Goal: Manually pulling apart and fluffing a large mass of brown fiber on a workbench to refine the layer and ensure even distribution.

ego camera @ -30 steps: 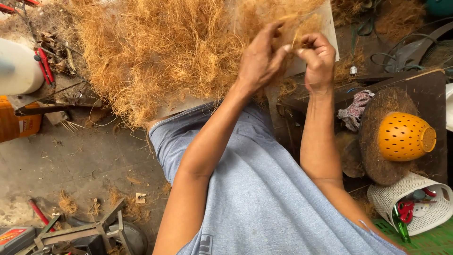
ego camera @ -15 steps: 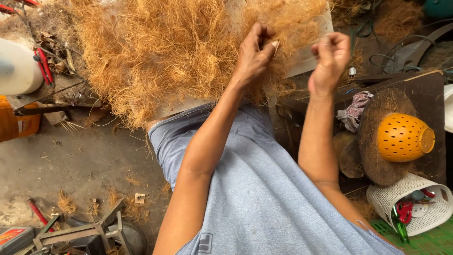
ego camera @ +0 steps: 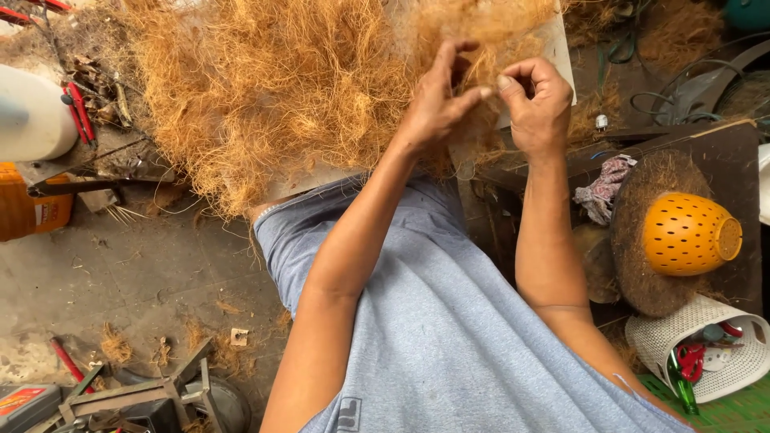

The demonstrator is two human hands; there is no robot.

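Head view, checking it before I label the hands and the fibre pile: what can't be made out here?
- Fibre pile: far side cut off by the top edge.
- What the right hand pinches: hidden by its curled fingers.
- Left hand: palm faces away.
- White basket: contents too small, frame edge crops it.

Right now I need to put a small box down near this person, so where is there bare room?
The concrete floor is mostly bare between the orange container, the fibre pile and the metal frame, with only small fibre tufts. The right is crowded: orange perforated bowl, white basket, rag. Both hands work in the fibre.
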